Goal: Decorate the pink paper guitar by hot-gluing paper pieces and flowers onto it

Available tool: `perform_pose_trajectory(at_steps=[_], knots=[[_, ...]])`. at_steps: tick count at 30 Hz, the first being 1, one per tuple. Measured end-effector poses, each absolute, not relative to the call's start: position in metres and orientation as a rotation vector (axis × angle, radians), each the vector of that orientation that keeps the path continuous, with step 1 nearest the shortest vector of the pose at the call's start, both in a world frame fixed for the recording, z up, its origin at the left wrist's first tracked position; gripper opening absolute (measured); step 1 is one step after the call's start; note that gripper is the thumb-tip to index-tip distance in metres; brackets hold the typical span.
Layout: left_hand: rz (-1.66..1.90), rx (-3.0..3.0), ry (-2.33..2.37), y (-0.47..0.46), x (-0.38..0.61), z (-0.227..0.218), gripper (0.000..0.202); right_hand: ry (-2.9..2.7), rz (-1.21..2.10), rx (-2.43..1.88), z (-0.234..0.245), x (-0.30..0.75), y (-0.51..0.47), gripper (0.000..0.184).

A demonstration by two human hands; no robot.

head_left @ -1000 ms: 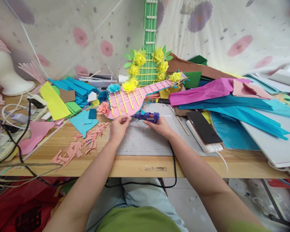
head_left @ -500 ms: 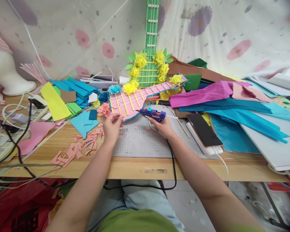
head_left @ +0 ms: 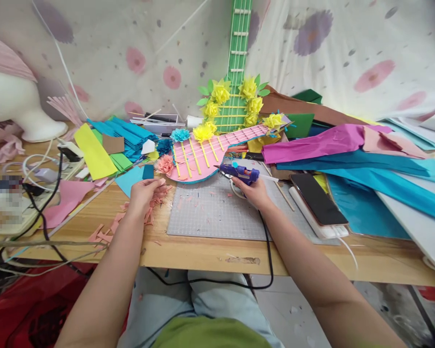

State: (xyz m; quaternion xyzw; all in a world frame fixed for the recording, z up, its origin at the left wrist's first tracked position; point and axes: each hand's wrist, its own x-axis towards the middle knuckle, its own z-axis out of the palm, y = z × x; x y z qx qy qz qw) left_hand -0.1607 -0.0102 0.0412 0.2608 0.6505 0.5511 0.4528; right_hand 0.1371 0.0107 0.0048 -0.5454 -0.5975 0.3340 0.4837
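My right hand (head_left: 252, 191) is wrapped round a blue hot glue gun (head_left: 241, 173), its nozzle pointing left near the pink paper guitar's lower edge. Over the salmon paper scraps (head_left: 150, 212) is my left hand (head_left: 147, 193), its fingertips drawn together; whatever they hold, if anything, is hidden. Between and beyond both hands lies the pink guitar (head_left: 199, 157), with yellow strips and strings across it. A salmon paper flower (head_left: 165, 165), a light blue flower (head_left: 180, 135) and a yellow flower (head_left: 203, 132) sit along its left and upper edge.
A green guitar (head_left: 235, 63) with yellow flowers stands behind. Beneath the glue gun is a grey cutting mat (head_left: 210, 217). Blue crepe paper (head_left: 130, 137) and a power strip (head_left: 63, 179) are at left. On the right are a phone (head_left: 318, 199) and magenta paper (head_left: 315, 142).
My left hand has moved left and slightly down, from the pink guitar's edge to the salmon scraps. The glue gun stays in my right hand near the guitar. The camera view has shifted slightly.
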Motion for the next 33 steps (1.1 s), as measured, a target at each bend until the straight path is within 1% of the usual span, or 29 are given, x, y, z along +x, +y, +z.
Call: perform_pose_trajectory(at_steps=[9, 18, 28, 33], knots=[[1.352, 0.565, 1.593, 0.007, -0.157, 0.036, 0.005, -1.454, 0.779, -1.332, 0.008, 0.136, 0.009, 0.036], [1.489, 0.515, 1.637, 0.009, -0.152, 0.035, 0.015, -1.470, 0.783, -1.315, 0.010, 0.136, 0.008, 0.037], [1.347, 0.513, 1.561, -0.001, -0.158, 0.046, 0.017, -1.463, 0.768, -1.309, 0.007, 0.137, 0.009, 0.036], [1.261, 0.538, 1.513, 0.001, -0.162, 0.043, 0.014, -1.443, 0.794, -1.303, 0.006, 0.137, 0.009, 0.038]])
